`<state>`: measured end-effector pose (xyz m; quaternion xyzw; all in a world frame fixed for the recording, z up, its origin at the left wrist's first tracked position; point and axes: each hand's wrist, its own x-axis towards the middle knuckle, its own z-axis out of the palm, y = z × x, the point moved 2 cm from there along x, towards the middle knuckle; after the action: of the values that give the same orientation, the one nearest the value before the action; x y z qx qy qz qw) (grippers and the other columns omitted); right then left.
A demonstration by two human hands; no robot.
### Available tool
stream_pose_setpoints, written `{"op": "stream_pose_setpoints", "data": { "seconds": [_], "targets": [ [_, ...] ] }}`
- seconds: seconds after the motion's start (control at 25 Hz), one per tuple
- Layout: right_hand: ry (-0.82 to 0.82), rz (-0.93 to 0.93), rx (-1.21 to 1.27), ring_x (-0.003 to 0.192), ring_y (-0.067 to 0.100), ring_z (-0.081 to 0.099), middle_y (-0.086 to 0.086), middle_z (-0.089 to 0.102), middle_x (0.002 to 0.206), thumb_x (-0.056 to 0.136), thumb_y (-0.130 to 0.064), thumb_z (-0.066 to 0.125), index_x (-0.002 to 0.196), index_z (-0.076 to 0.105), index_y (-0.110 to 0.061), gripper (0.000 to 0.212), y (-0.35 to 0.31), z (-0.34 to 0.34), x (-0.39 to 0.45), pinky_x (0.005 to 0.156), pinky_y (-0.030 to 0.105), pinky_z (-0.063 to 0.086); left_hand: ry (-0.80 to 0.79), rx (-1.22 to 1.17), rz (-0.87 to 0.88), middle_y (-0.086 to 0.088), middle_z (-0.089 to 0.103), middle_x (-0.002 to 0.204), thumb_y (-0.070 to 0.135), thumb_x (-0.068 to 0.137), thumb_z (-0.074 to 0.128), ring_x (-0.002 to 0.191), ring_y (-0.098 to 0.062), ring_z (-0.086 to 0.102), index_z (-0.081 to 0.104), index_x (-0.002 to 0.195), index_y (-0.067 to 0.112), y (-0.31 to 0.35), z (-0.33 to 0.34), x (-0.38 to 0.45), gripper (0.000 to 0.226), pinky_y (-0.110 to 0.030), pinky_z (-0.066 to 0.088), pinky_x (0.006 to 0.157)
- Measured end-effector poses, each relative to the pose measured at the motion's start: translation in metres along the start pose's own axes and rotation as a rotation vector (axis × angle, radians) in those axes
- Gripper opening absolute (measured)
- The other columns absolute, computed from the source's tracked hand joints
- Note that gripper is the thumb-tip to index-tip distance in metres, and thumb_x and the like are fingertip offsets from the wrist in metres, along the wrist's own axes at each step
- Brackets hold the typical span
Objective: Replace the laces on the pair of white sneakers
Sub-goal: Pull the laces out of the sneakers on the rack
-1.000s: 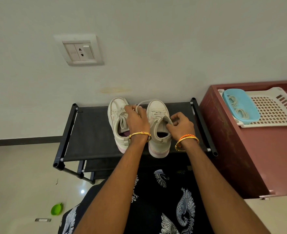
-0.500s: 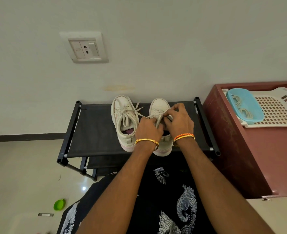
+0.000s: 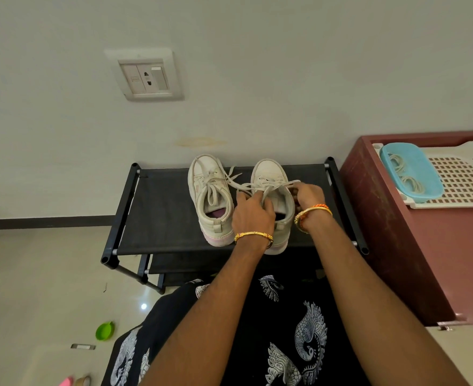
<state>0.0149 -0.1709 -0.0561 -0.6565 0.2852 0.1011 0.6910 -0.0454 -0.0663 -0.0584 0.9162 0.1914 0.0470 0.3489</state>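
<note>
Two white sneakers stand side by side, toes to the wall, on a black rack [image 3: 163, 218]. The left sneaker [image 3: 209, 196] has its lace undone and lying loose. Over the right sneaker [image 3: 270, 176] my left hand [image 3: 253, 210] pinches one strand of its lace [image 3: 274, 186], and my right hand [image 3: 307, 195] pinches the other strand at the shoe's right side. The lace stretches between both hands across the tongue. Coiled laces [image 3: 409, 182] lie in a blue tray [image 3: 424, 168] at the right.
The blue tray sits in a white perforated basket [image 3: 463, 176] on a maroon cabinet [image 3: 413, 246] right of the rack. A wall with a socket plate [image 3: 146, 76] is close behind. A green lid [image 3: 104, 330] lies on the floor at the left.
My hands have drawn apart: the right hand moved right, the left hand stayed near the tongue, and the right sneaker's lace is now stretched out between them.
</note>
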Motion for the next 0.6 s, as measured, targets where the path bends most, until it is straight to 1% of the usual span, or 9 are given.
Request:
{"op": "stream_pose_setpoints", "data": {
  "seconds": [0.04, 0.08, 0.16, 0.2, 0.28, 0.32, 0.36, 0.48, 0.6],
  "targets": [
    [-0.020, 0.054, -0.005, 0.042, 0.009, 0.055, 0.006, 0.057, 0.066, 0.090, -0.005, 0.049, 0.075, 0.062, -0.007, 0.020, 0.000, -0.002, 0.000, 0.033, 0.014, 0.034, -0.004, 0.002, 0.006, -0.013, 0.049, 0.111, 0.027, 0.095, 0.043, 0.075, -0.018, 0.044, 0.062, 0.106, 0.011, 0.000, 0.000, 0.000, 0.027, -0.030, 0.035, 0.067],
    [-0.031, 0.068, -0.030, 0.042, 0.010, 0.050, 0.004, 0.055, 0.065, 0.091, -0.005, 0.048, 0.075, 0.061, -0.009, 0.021, 0.000, -0.002, 0.001, 0.030, 0.013, 0.031, -0.008, 0.003, 0.007, -0.013, 0.049, 0.111, 0.027, 0.095, 0.043, 0.076, -0.018, 0.045, 0.062, 0.107, 0.012, 0.000, 0.000, 0.000, 0.027, -0.029, 0.035, 0.067],
    [-0.015, -0.012, -0.089, 0.055, 0.011, 0.049, 0.005, 0.059, 0.077, 0.092, -0.005, 0.046, 0.090, 0.059, -0.012, 0.015, -0.001, -0.005, 0.001, 0.035, 0.015, 0.037, -0.005, -0.007, -0.001, -0.013, 0.049, 0.113, 0.027, 0.095, 0.043, 0.082, -0.023, 0.052, 0.062, 0.110, 0.013, 0.000, 0.001, 0.000, 0.028, -0.029, 0.037, 0.068],
    [0.011, -0.142, -0.134, 0.063, 0.012, 0.052, 0.007, 0.062, 0.088, 0.091, -0.004, 0.046, 0.097, 0.058, -0.014, 0.017, 0.000, -0.008, 0.001, 0.044, 0.017, 0.041, 0.000, -0.016, -0.009, -0.012, 0.049, 0.113, 0.027, 0.095, 0.043, 0.086, -0.025, 0.054, 0.061, 0.110, 0.013, 0.000, 0.001, -0.001, 0.028, -0.030, 0.038, 0.069],
    [0.035, -0.544, -0.364, 0.086, 0.016, 0.055, 0.007, 0.059, 0.108, 0.086, -0.003, 0.051, 0.103, 0.061, -0.016, 0.023, -0.004, -0.012, -0.010, 0.067, 0.019, 0.044, -0.003, -0.024, -0.029, -0.012, 0.048, 0.114, 0.027, 0.095, 0.044, 0.090, -0.027, 0.056, 0.061, 0.113, 0.015, -0.001, 0.002, -0.002, 0.028, -0.032, 0.041, 0.072],
    [0.018, -0.723, -0.483, 0.098, 0.018, 0.051, 0.007, 0.055, 0.114, 0.083, -0.005, 0.057, 0.103, 0.064, -0.015, 0.023, -0.005, -0.011, -0.017, 0.077, 0.022, 0.044, -0.010, -0.023, -0.042, -0.012, 0.048, 0.115, 0.028, 0.095, 0.043, 0.092, -0.028, 0.056, 0.060, 0.114, 0.016, 0.000, 0.002, -0.003, 0.028, -0.034, 0.042, 0.074],
    [-0.011, -0.828, -0.595, 0.108, 0.020, 0.046, 0.006, 0.051, 0.120, 0.080, -0.007, 0.062, 0.102, 0.067, -0.014, 0.023, -0.004, -0.007, -0.023, 0.086, 0.027, 0.042, -0.015, -0.021, -0.056, -0.012, 0.047, 0.116, 0.029, 0.096, 0.042, 0.093, -0.029, 0.056, 0.060, 0.115, 0.017, 0.000, 0.002, -0.003, 0.028, -0.035, 0.043, 0.075],
    [-0.050, -0.786, -0.871, 0.127, 0.024, 0.032, 0.005, 0.039, 0.139, 0.081, -0.016, 0.067, 0.104, 0.070, -0.018, 0.023, 0.008, 0.006, -0.027, 0.101, 0.039, 0.032, -0.026, -0.015, -0.090, -0.013, 0.046, 0.118, 0.030, 0.096, 0.041, 0.094, -0.030, 0.056, 0.059, 0.112, 0.017, 0.003, 0.000, -0.004, 0.027, -0.036, 0.044, 0.074],
    [0.041, -0.756, -0.877, 0.130, 0.025, 0.032, 0.006, 0.038, 0.141, 0.084, -0.022, 0.067, 0.102, 0.071, -0.017, 0.019, 0.016, 0.005, -0.027, 0.102, 0.041, 0.030, -0.045, 0.024, -0.100, -0.013, 0.045, 0.121, 0.032, 0.097, 0.040, 0.097, -0.030, 0.056, 0.058, 0.113, 0.018, 0.005, -0.002, -0.006, 0.028, -0.037, 0.045, 0.074]
  ]
}}
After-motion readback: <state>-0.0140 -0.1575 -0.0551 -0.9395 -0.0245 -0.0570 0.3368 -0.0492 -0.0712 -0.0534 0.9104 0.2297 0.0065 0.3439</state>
